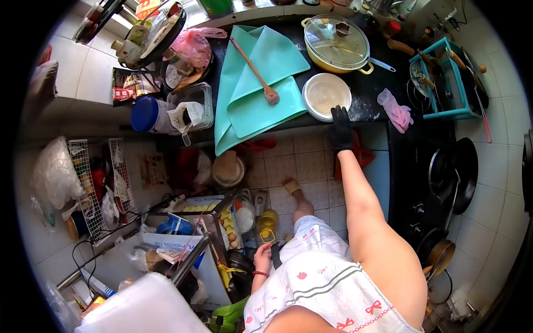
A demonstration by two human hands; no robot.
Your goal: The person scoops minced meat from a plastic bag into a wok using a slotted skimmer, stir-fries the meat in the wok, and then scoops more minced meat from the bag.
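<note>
My right hand (340, 126) wears a black glove and reaches to the counter. Its fingers lie outstretched over the near right rim of a white bowl (311, 111), which has pale flour-like contents. Low at my left side, my bare left hand (263, 257), with a red beaded bracelet, has its fingers curled at the yellow handle of an oil bottle (267, 220). The grip is partly hidden. Left of the bowl, a wooden spoon (252, 69) lies on a folded turquoise mat (233, 111) that hangs over the counter edge.
A lidded yellow pot (337, 41) stands behind the bowl. A pink glove (395, 111) and a turquoise utensil rack (452, 114) are on the right. Pans (465, 175) line the right side. A blue-lidded tub (147, 114) stands left; a cluttered cart with eggs (230, 233) is below.
</note>
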